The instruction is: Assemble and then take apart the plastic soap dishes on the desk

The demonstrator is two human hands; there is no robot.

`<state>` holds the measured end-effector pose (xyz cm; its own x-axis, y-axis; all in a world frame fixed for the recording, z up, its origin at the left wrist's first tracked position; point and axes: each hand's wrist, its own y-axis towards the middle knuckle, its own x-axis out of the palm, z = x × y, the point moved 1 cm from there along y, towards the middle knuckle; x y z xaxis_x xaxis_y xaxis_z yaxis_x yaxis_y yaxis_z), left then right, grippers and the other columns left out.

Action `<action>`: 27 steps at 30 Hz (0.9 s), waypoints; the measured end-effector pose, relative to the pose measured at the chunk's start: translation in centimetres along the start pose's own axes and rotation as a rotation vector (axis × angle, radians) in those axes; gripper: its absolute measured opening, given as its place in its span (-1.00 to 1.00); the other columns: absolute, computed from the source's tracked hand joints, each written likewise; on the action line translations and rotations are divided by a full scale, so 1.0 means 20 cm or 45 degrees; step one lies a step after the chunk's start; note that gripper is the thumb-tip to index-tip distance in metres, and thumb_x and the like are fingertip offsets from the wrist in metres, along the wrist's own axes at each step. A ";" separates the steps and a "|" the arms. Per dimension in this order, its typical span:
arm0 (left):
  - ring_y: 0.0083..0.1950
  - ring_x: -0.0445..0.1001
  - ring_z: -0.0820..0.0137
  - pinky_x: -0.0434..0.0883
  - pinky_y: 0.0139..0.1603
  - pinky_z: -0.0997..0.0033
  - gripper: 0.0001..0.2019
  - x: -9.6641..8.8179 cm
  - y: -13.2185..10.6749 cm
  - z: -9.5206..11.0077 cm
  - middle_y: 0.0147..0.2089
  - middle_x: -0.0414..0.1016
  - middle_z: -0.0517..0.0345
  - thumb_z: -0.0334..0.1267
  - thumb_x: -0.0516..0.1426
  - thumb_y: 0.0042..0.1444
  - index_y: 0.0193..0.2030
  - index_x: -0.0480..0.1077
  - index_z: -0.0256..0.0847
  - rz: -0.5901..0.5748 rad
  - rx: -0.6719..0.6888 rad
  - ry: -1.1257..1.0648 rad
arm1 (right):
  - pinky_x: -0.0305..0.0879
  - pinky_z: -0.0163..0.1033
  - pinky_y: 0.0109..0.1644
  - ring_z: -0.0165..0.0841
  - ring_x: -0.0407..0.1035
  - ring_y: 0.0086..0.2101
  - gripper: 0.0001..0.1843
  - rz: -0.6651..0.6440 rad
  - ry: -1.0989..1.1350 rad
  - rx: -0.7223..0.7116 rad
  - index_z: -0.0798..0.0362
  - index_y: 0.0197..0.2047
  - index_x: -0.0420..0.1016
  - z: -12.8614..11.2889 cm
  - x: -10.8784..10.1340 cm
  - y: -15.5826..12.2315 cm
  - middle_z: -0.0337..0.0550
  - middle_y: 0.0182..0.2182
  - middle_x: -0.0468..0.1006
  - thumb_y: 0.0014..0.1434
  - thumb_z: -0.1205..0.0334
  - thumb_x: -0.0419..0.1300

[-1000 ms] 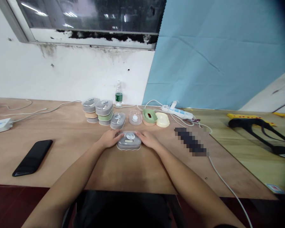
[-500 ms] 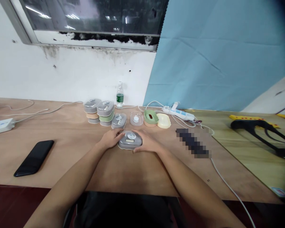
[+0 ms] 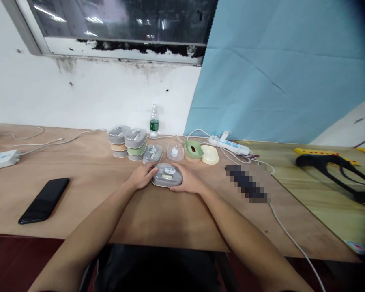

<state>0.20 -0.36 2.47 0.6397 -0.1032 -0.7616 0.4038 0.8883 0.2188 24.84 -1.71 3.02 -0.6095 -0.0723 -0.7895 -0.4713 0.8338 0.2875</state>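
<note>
A grey lidded box (image 3: 167, 174) with a round white label sits tilted just above the wooden table (image 3: 88, 190), held between both hands. My left hand (image 3: 142, 177) grips its left end with curled fingers. My right hand (image 3: 188, 181) wraps its right end and lower edge. Behind it stand stacked grey, green and tan boxes (image 3: 128, 142), one more grey box (image 3: 152, 154), a clear box (image 3: 174, 152), a green box (image 3: 193, 149) and a cream one (image 3: 209, 154).
A black phone (image 3: 44, 200) lies at the left. A small water bottle (image 3: 153, 121) stands by the wall. A white power strip (image 3: 228, 145) with cables lies at the right, another power strip (image 3: 1, 159) at the far left. A black stand (image 3: 334, 168) is far right.
Both hands have carried the grey box a little away from me, toward the row of boxes, and its near edge has lifted. My right hand slid under its right end.
</note>
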 end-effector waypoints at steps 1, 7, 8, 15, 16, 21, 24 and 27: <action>0.11 0.42 0.15 0.31 0.09 0.20 -0.45 0.00 0.00 -0.01 0.11 0.45 -0.05 0.08 -0.15 0.28 0.26 0.19 -0.21 0.035 -0.001 -0.036 | 0.15 0.04 0.18 -0.04 0.23 0.13 0.10 0.032 0.034 0.016 -0.02 0.30 0.13 0.01 0.00 0.00 0.04 0.18 0.30 -0.29 -0.05 0.45; -0.12 0.51 0.24 0.36 0.01 0.18 -0.41 0.02 0.01 0.01 0.11 0.44 -0.04 0.05 -0.07 0.26 0.35 -0.01 -0.18 0.218 0.015 -0.233 | 0.19 0.04 0.17 -0.06 0.25 0.12 0.08 0.509 0.320 0.228 0.01 0.29 0.09 0.03 0.05 0.06 0.05 0.17 0.31 -0.26 -0.05 0.44; -0.16 0.52 0.26 0.37 -0.02 0.19 -0.40 0.02 0.01 0.01 0.08 0.46 -0.03 0.05 -0.04 0.25 0.34 -0.01 -0.17 0.238 0.011 -0.239 | 0.20 0.04 0.16 -0.06 0.25 0.12 0.09 0.603 0.366 0.286 0.01 0.29 0.08 0.02 0.07 0.09 0.07 0.17 0.32 -0.24 -0.08 0.43; -0.32 0.49 0.37 0.41 -0.20 0.34 -0.33 0.04 0.02 0.02 -0.04 0.52 0.00 0.02 0.05 0.20 0.37 -0.01 -0.21 0.326 0.023 -0.281 | 0.15 0.08 0.20 0.00 0.13 0.19 0.17 0.784 0.390 0.458 0.11 0.32 0.02 -0.08 0.29 0.24 0.18 0.20 0.22 -0.25 -0.18 0.40; -0.35 0.47 0.39 0.41 -0.23 0.36 -0.32 0.04 0.03 0.01 -0.04 0.52 0.00 0.02 0.06 0.19 0.37 -0.01 -0.22 0.339 0.011 -0.288 | 0.16 0.08 0.19 0.00 0.11 0.20 0.18 0.757 0.383 0.452 0.11 0.34 -0.02 -0.09 0.31 0.23 0.19 0.21 0.19 -0.24 -0.17 0.39; -0.39 0.43 0.42 0.41 -0.24 0.39 -0.32 0.04 0.07 -0.07 -0.09 0.53 0.02 0.02 0.06 0.19 0.36 0.06 -0.28 0.439 -0.084 -0.307 | 0.34 -0.01 0.03 -0.10 0.26 0.06 0.07 0.653 0.419 0.318 0.03 0.40 -0.19 -0.13 0.37 0.21 0.17 0.18 0.15 -0.03 -0.02 0.31; -0.29 0.48 0.35 0.40 -0.15 0.34 -0.43 0.04 0.10 -0.12 -0.13 0.55 0.01 0.03 0.00 0.23 0.27 0.23 -0.28 0.497 -0.163 -0.281 | 0.40 -0.06 -0.08 -0.24 0.37 -0.18 -0.11 0.630 0.441 0.269 0.07 0.40 -0.15 -0.12 0.38 0.23 0.17 0.09 0.21 0.10 0.10 0.18; -0.18 0.51 0.25 0.38 -0.09 0.29 -0.48 0.03 0.10 -0.13 -0.19 0.57 0.00 0.07 -0.02 0.24 0.19 0.34 -0.23 0.528 -0.242 -0.236 | 0.40 -0.05 -0.08 -0.31 0.36 -0.30 -0.23 0.670 0.406 0.230 0.07 0.38 -0.06 -0.12 0.39 0.27 0.14 0.05 0.26 0.15 0.15 0.12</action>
<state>-0.31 2.53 0.85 0.8338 0.2136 -0.5090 -0.0250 0.9357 0.3518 16.00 0.90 -0.29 -0.9029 0.2357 -0.3595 0.0404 0.8791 0.4750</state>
